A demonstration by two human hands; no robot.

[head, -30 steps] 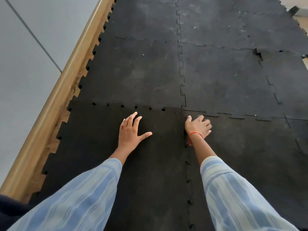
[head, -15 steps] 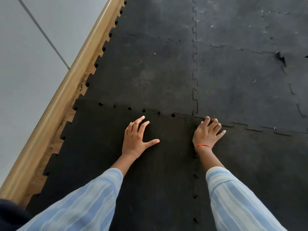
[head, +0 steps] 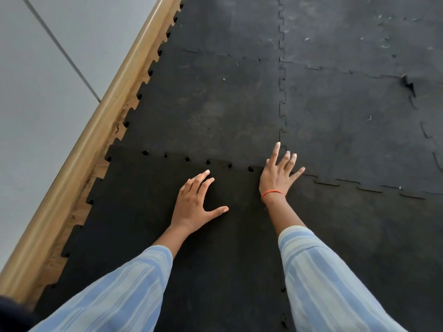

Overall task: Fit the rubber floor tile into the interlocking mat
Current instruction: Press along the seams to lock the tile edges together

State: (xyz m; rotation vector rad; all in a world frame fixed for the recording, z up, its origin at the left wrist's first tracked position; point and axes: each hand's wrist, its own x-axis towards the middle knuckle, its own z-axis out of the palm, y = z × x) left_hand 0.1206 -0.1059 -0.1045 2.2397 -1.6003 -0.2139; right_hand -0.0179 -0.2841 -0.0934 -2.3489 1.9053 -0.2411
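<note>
A black rubber floor tile (head: 143, 224) with toothed edges lies at the near left, its far edge overlapping the joined black mat (head: 215, 104); small gaps show along that seam. My left hand (head: 194, 202) rests flat on the tile, fingers spread. At the tile's far right corner my right hand (head: 278, 176) lies flat too, with an orange band at the wrist and its fingers reaching onto the mat where the seams meet. Neither hand grips anything.
A wooden skirting strip (head: 96, 130) runs diagonally along the mat's left side, with a grey wall (head: 36, 80) beyond. A narrow band of wood floor (head: 79, 212) shows beside the tile. One joint at the far right (head: 407, 85) is lifted and torn.
My right hand has gone from curled at the tile's right edge to flat with spread fingers, further forward at the corner. The left hand stayed flat on the tile. The camera moved closer.
</note>
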